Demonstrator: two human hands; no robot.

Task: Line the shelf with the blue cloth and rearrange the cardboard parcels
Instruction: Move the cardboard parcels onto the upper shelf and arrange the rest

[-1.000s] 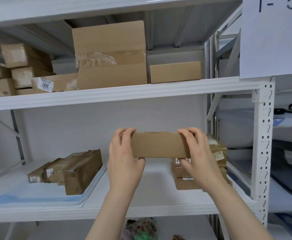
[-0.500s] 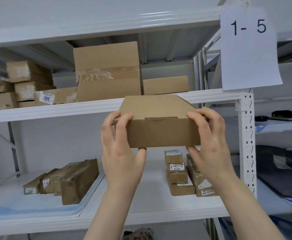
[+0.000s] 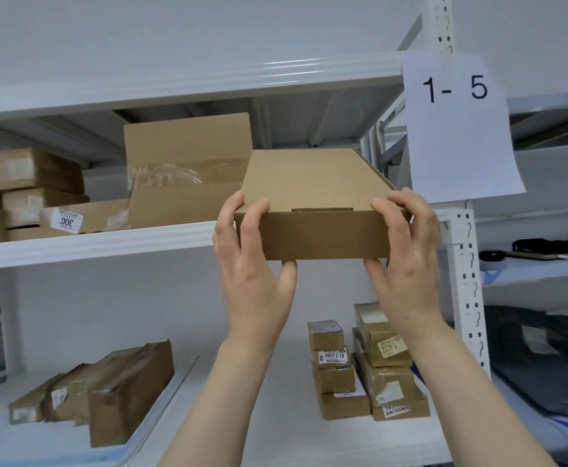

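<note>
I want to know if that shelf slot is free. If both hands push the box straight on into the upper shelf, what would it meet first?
The flat box looks free ahead; depth is unclear, and the tall carton stands close on its left.

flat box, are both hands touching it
Touching. The head view shows the left hand and right hand wrapped around the flat box's near corners.

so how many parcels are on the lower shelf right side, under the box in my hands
7 show: a left stack of four and a right stack of three. The right hand may hide more.
</note>
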